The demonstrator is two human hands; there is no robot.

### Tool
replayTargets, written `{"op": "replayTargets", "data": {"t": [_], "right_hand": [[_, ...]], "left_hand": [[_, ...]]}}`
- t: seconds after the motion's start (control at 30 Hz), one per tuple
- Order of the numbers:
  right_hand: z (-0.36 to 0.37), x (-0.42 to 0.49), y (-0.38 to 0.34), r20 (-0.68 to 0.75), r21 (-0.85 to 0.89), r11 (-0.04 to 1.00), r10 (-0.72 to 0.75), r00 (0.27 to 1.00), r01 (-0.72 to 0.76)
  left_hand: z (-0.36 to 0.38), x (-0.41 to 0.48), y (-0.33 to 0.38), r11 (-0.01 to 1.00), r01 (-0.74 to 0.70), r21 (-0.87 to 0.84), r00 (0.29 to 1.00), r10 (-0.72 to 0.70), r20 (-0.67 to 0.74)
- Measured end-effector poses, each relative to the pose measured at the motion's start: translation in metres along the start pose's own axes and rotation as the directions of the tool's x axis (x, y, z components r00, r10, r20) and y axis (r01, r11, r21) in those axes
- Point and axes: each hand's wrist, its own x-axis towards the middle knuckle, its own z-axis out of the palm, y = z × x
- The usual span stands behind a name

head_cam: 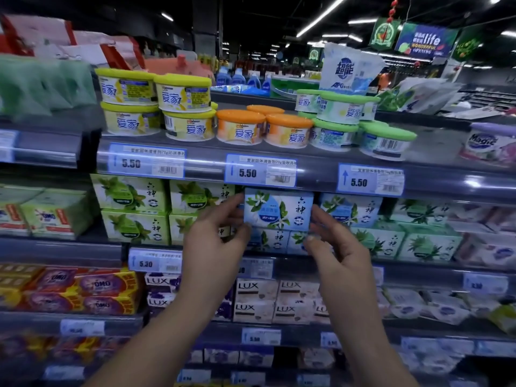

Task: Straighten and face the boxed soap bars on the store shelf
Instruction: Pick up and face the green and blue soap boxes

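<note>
A blue-and-white boxed soap bar (278,209) with a white flower print sits upright, front face toward me, on top of similar blue boxes (275,241) on the second shelf (69,251). My left hand (216,241) grips its left end with thumb and fingers. At the box's right end my right hand (336,244) pinches the lower corner. Green boxed soaps (131,210) are stacked two high to the left. Another blue box (350,209) stands to the right, with teal-green boxes (405,241) beyond it.
Round air-freshener tubs with yellow (156,107), orange (264,127) and green lids (360,127) fill the shelf above. White LUX soap boxes (276,300) and red-yellow OMO bars (81,293) lie on the shelf below. Price tags (259,171) line the shelf edges.
</note>
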Motion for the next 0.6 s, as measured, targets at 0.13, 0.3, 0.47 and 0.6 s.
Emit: {"op": "replayTargets", "data": {"t": [0.13, 0.3, 0.47, 0.6], "right_hand": [[0.004, 0.009, 0.009, 0.063, -0.011, 1.0, 0.022, 0.998, -0.021], [0.006, 0.009, 0.017, 0.131, -0.085, 0.996, 0.014, 0.991, -0.003], [0.006, 0.011, 0.016, 0.145, -0.132, 0.991, -0.015, 0.989, 0.034], [0.006, 0.008, 0.016, 0.119, -0.147, 0.988, -0.033, 0.992, 0.051]], "left_hand": [[0.005, 0.001, -0.004, 1.0, 0.002, 0.012, 1.0, -0.001, -0.015], [0.011, 0.001, -0.004, 0.999, 0.029, 0.045, 0.999, -0.027, -0.038], [0.01, -0.003, -0.006, 0.999, 0.048, 0.026, 0.998, -0.047, -0.036], [0.006, -0.003, -0.007, 0.998, 0.058, 0.03, 0.998, -0.057, -0.025]]}}
